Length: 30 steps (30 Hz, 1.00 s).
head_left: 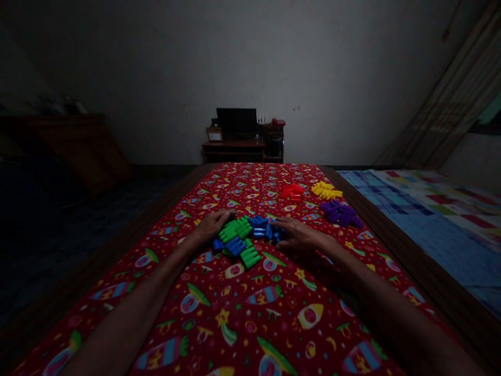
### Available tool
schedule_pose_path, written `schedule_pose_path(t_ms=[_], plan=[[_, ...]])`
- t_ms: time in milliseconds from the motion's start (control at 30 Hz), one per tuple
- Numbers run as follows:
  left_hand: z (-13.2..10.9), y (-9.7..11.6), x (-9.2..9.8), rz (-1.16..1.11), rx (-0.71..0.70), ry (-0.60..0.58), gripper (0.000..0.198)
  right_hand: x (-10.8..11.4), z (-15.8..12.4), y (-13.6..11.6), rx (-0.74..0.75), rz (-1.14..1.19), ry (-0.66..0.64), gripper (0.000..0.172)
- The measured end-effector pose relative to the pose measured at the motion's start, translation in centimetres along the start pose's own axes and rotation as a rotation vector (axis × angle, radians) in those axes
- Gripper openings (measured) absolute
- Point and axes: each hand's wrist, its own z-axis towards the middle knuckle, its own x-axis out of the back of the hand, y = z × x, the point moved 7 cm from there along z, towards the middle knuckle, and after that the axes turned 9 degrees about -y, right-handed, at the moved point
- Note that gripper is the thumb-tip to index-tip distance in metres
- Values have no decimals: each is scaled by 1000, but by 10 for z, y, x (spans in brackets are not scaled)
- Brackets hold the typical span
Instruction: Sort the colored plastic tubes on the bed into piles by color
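Note:
On the red patterned cloth (250, 292) lies a pile of green toy blocks (235, 228) mixed with a few blue ones (235, 246). My left hand (211, 225) rests against the left side of this pile, its fingers reaching along the far edge and partly hidden. Just right of the green pile is a cluster of blue toy blocks (260, 231). My right hand (294, 233) is at the cluster's right side, thumb and fingers spread around the nearest blue pieces. No block is lifted in either hand.
Beyond my right hand are separate heaps of red blocks (291, 192), yellow blocks (326, 191) and purple blocks (340, 214). A desk with a dark monitor (236, 123) stands by the wall. Blue and checked bedding (395, 219) spreads at the right.

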Motion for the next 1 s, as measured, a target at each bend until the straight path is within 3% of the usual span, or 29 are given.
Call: schedule_pose_path(t_ms=[133, 233, 333, 400, 467, 600, 700, 833, 900, 1000], plan=[[-1, 9, -2, 122, 18, -65, 79, 2, 0, -22, 94, 22, -18, 69], [-1, 24, -13, 143, -37, -148, 75, 6, 0, -43, 188, 77, -37, 58], [1, 35, -30, 107, -68, -202, 70, 22, 0, -45, 137, 119, 166, 32], [4, 36, -42, 7, -71, -223, 70, 30, -2, -41, 96, 107, 342, 28], [10, 32, -52, -160, -76, -214, 73, 24, 0, -47, 155, 32, 387, 27], [18, 21, -56, -414, -44, -156, 85, -11, 11, -66, 269, -203, 270, 37], [15, 23, -46, -302, -23, -184, 82, -15, 17, -66, 204, -285, 308, 24], [5, 32, -38, -8, -41, -344, 66, 12, 12, -48, 90, -283, 433, 21], [4, 31, -39, 45, -39, -378, 63, 30, 3, -27, -56, -294, 468, 24], [10, 24, -40, 105, 11, -301, 61, 45, -15, 15, -348, -325, 439, 24]])
